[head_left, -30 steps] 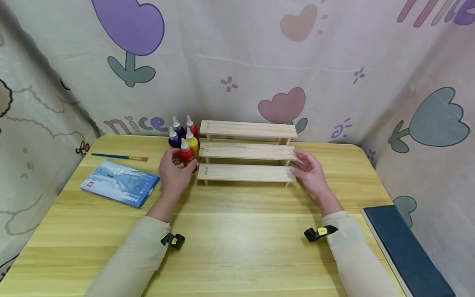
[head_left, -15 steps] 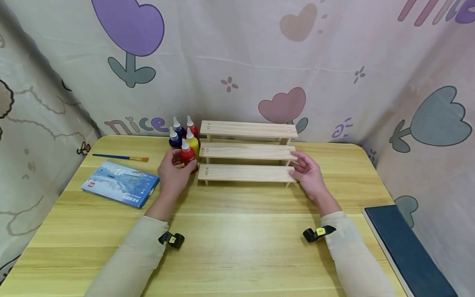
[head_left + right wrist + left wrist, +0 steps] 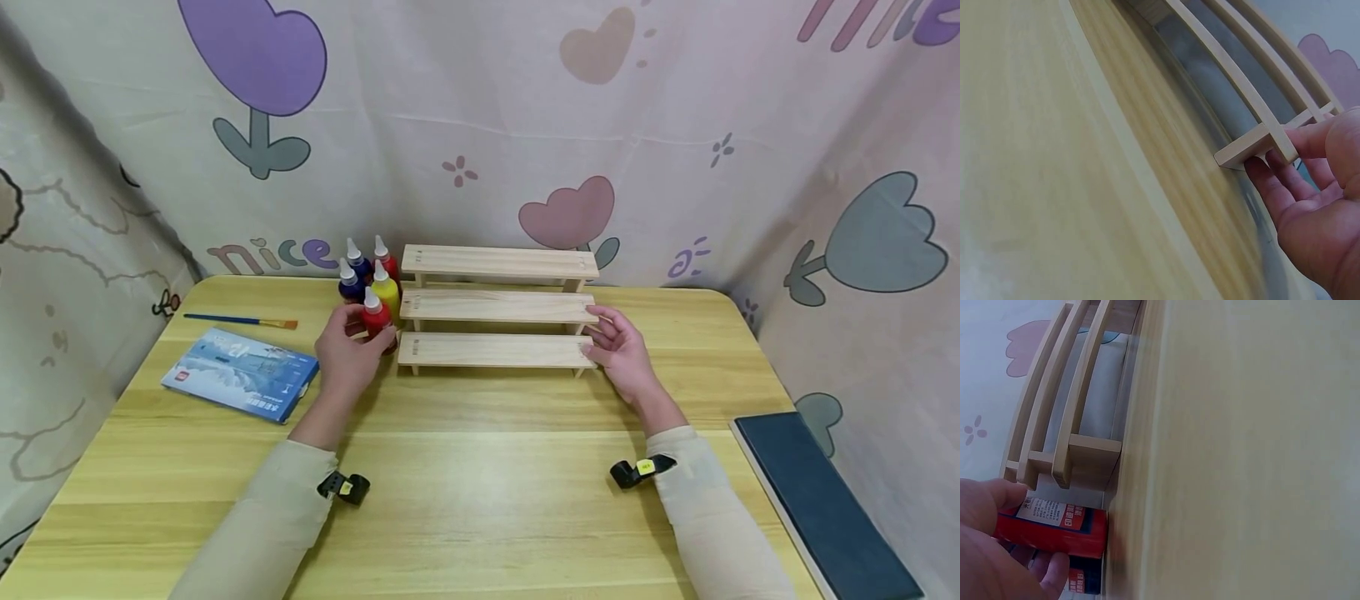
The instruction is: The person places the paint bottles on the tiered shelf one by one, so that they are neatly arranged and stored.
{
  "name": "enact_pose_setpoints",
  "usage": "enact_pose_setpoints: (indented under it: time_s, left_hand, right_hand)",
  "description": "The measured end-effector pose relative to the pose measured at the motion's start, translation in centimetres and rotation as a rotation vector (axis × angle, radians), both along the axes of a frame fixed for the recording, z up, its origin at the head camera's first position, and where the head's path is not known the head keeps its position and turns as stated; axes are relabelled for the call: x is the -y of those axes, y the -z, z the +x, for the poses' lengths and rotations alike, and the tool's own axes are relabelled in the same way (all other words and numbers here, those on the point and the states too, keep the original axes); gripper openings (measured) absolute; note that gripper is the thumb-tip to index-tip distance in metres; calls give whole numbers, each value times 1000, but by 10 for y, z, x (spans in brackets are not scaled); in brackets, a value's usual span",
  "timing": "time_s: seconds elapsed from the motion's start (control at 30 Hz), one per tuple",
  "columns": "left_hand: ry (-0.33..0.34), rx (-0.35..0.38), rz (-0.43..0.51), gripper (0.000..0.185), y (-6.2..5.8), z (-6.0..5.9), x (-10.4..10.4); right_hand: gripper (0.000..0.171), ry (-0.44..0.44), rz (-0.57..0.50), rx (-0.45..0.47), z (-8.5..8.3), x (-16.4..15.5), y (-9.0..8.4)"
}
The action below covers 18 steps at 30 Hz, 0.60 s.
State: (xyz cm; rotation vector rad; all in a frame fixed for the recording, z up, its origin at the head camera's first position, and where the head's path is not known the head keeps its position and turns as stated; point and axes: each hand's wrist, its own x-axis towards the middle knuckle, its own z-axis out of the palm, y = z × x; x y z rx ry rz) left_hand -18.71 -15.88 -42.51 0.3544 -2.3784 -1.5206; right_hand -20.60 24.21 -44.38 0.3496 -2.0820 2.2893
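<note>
The red paint bottle (image 3: 377, 318) stands on the tabletop (image 3: 480, 467) toward its far edge, at the front of the bottle cluster and just beside the left end of the stepped wooden rack (image 3: 497, 307). My left hand (image 3: 347, 350) has its thumb and fingers curled round the bottle's body; the left wrist view shows the label between my thumb and fingers, with the bottle's base against the wood. Over the last second the bottle has hardly shifted and has not left the table, so I judge the grip is only now settled and the lift not begun. My right hand (image 3: 621, 348) has drawn slightly closer to the rack's right end; its fingers, loosely spread, touch the lowest step's end piece there, steadying it, I judge. Behind the red one stand the yellow bottle (image 3: 385, 287), another red and two blue bottles (image 3: 352, 282). Nearer the left edge lie a blue box (image 3: 240, 372) and a paintbrush (image 3: 240, 319).
</note>
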Motion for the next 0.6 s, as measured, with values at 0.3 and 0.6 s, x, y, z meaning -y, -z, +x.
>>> enact_pose_setpoints:
  time_s: [0.3,0.6]
  left_hand:
    - [-15,-61,76,56,-19,19,1]
    - [77,-156,101,58,-59,25,-3]
  right_hand:
    - [65,-17,-26,6,1,0,1]
    - [63,-30,-16,4,0,-1,0]
